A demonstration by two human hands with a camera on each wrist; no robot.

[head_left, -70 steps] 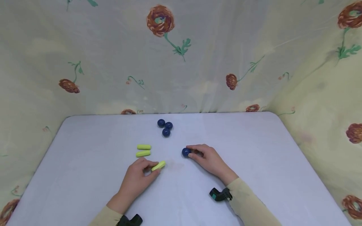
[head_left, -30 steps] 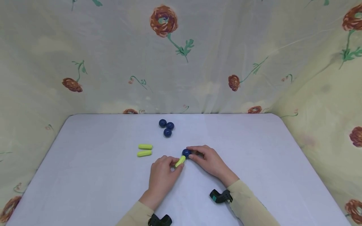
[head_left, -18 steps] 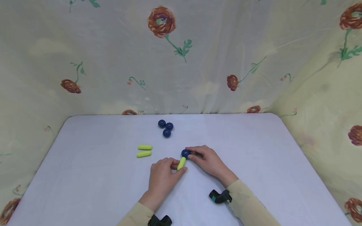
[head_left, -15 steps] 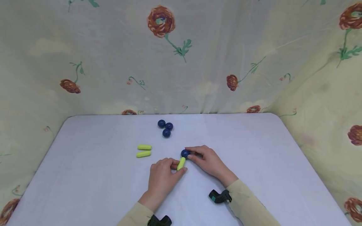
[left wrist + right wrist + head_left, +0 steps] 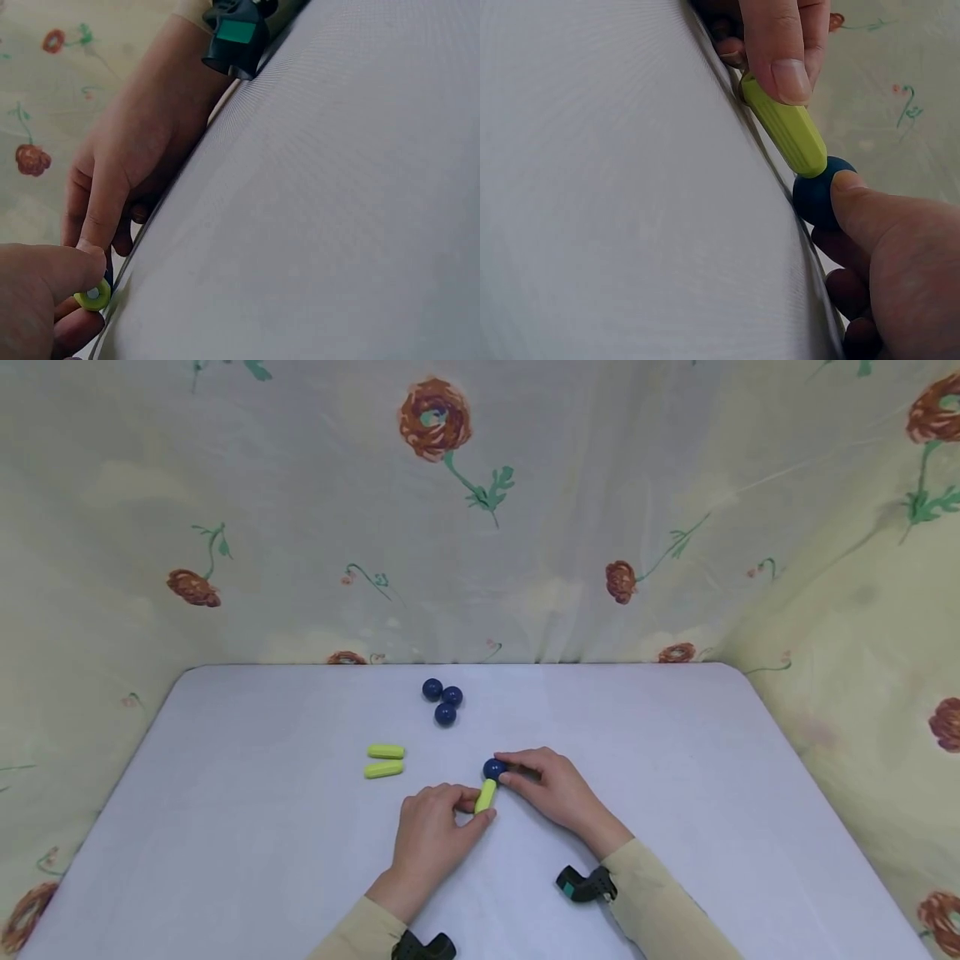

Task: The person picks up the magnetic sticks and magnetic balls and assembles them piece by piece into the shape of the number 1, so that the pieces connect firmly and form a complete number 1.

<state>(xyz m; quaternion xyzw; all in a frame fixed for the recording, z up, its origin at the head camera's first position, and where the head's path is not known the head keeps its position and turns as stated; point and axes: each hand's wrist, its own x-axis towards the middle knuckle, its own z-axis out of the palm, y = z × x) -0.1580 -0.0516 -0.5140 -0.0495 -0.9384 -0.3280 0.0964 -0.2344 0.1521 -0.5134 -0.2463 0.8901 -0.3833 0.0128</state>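
Note:
Thumb and fingers of my left hand [image 5: 435, 827] pinch a lime-green ribbed rod [image 5: 486, 796]. A silvery disc shows in the rod's near end in the left wrist view, where the rod [image 5: 92, 295] is seen end-on. Opposite, my right hand [image 5: 557, 787] holds a dark blue ball [image 5: 493, 768] between thumb and fingers, low at the tabletop. In the right wrist view the far end of the rod [image 5: 787, 131] touches the ball [image 5: 815, 196]. The ball's right side is hidden by the right thumb [image 5: 855, 195].
Two more lime-green rods, an upper one [image 5: 386, 751] and a lower one [image 5: 383, 769], lie side by side left of the hands. Further back sit three blue balls [image 5: 446, 714] in a cluster. The white table [image 5: 225, 827] ends at a flowered cloth [image 5: 300, 510].
My left hand has carried the rod rightward from near the other two rods to the ball, and the rod has turned more upright in view. My right hand has stayed on the ball.

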